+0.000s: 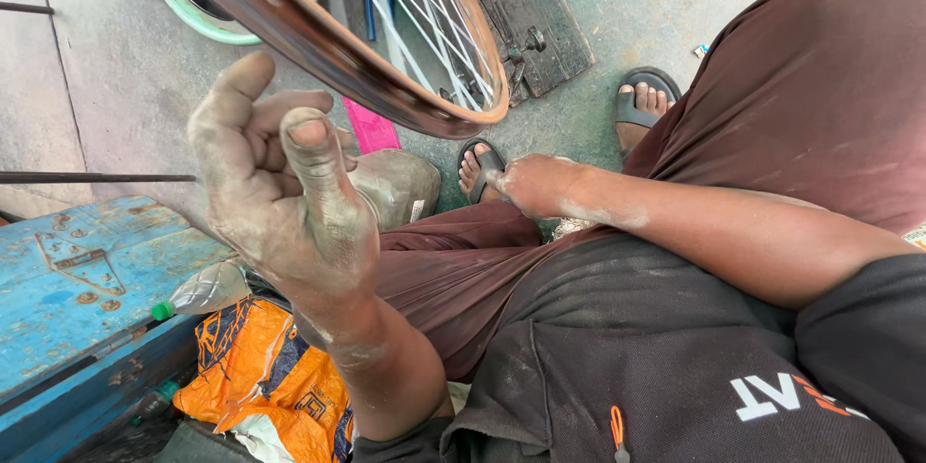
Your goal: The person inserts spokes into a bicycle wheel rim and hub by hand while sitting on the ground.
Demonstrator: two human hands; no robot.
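My left hand (280, 178) is raised in front of me, dusty with grey powder, palm towards me and fingers loosely curled with nothing in them. It sits just below the brown rim of a bicycle wheel (357, 58) with silver spokes, apart from it. My right hand (531, 183) rests fisted on my knee over the maroon trousers (453, 260), and whether it grips anything is hidden.
A blue metal box (68, 289) stands at the lower left, with a clear plastic bottle (203, 289) and an orange bag (260, 376) beside it. A dark wooden board (531, 14) lies on the concrete floor. A pink strip (371, 127) and my sandalled feet (641, 101) are below the wheel.
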